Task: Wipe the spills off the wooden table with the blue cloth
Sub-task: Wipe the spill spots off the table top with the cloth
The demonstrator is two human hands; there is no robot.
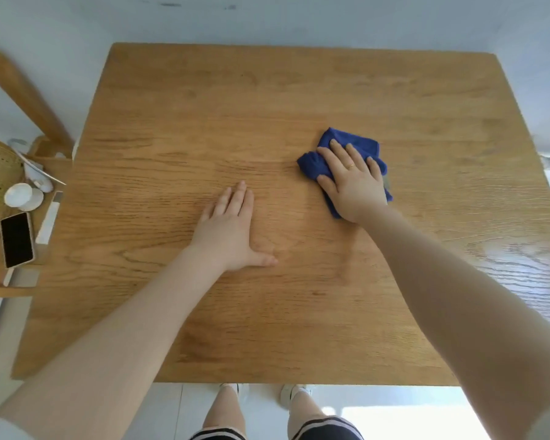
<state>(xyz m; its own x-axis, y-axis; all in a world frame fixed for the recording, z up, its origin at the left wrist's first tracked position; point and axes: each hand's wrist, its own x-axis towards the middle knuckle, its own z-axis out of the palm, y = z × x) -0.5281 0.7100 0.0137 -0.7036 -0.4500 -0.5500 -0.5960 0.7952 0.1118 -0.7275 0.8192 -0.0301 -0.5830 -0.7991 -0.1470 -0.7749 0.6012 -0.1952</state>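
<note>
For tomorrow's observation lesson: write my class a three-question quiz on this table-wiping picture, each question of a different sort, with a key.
1. True or false: the left hand holds the cloth.
2. Where does the phone lie? A) on the table B) on the chair left of the table C) on the floor
3. Fill in: the right hand presses the cloth with fingers that are ____.

Key
1. False: the left hand rests flat on the bare table; the cloth is under the right hand.
2. B
3. Straight
</note>
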